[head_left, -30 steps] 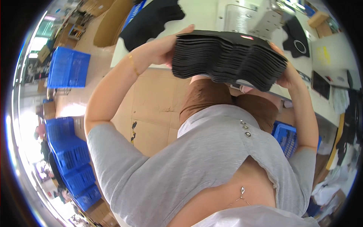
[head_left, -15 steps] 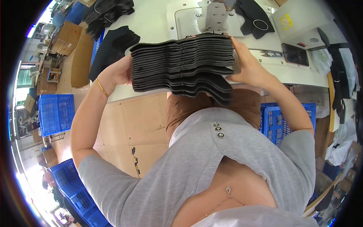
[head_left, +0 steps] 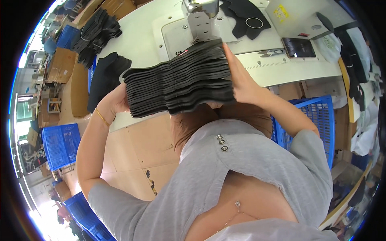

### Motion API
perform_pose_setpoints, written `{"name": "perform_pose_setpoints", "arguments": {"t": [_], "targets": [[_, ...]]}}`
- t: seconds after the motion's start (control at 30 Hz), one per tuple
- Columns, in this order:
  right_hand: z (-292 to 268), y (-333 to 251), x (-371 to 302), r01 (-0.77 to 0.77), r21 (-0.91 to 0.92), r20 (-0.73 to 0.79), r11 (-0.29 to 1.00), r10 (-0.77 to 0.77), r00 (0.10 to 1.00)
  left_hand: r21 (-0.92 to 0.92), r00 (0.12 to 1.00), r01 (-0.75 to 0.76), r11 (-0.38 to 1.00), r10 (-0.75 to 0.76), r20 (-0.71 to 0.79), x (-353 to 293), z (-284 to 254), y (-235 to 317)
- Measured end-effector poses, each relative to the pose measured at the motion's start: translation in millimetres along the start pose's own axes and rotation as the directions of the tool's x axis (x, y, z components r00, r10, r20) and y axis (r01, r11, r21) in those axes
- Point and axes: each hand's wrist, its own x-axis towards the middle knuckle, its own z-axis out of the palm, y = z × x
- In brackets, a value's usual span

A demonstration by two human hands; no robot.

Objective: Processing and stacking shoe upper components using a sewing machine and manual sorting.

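Observation:
Between my two hands I hold a thick stack of black cut fabric pieces (head_left: 173, 86), many thin layers lying on one another. My left hand (head_left: 119, 99) grips the stack's left end, its fingers partly hidden behind the layers. At the right end my right hand (head_left: 244, 82) presses flat along the edges, with the thumb side nearest me. The stack is tilted, its right end higher, above the front edge of the white table (head_left: 140, 38). Just beyond it stands the metal head of a sewing machine (head_left: 201, 24).
Black pieces (head_left: 105, 76) lie at the table's left, with a tied black bundle (head_left: 96, 34) behind. Thread snips (head_left: 271, 52), a phone (head_left: 298, 47) and black pieces with a ring (head_left: 247, 20) lie right. Blue crates (head_left: 61, 145) stand left, another blue crate (head_left: 317, 116) right.
The stack has moved left and tilted, right end up. Its lower layers, which hung loose at the right, now sit closer together under my right hand. My view has shifted.

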Motion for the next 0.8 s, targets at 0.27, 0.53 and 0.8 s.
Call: {"name": "perform_pose_setpoints", "arguments": {"t": [0.27,0.53,0.8], "targets": [[4.9,19.3,40.9,-0.248,0.300,0.024,0.921,0.252,0.967,0.267,0.919,-0.362,0.893,0.390,-0.058,26.9,-15.7,-7.0],[25.1,4.2,52.2,-0.313,0.431,-0.037,0.847,0.363,0.931,-0.656,0.251,-0.645,0.392,0.920,0.303,21.9,11.0,-64.5],[37.8,6.6,51.1,-0.374,0.436,0.021,0.819,0.407,0.913,0.162,0.341,-0.929,0.332,0.940,0.027,10.1,13.1,-143.1]]}}
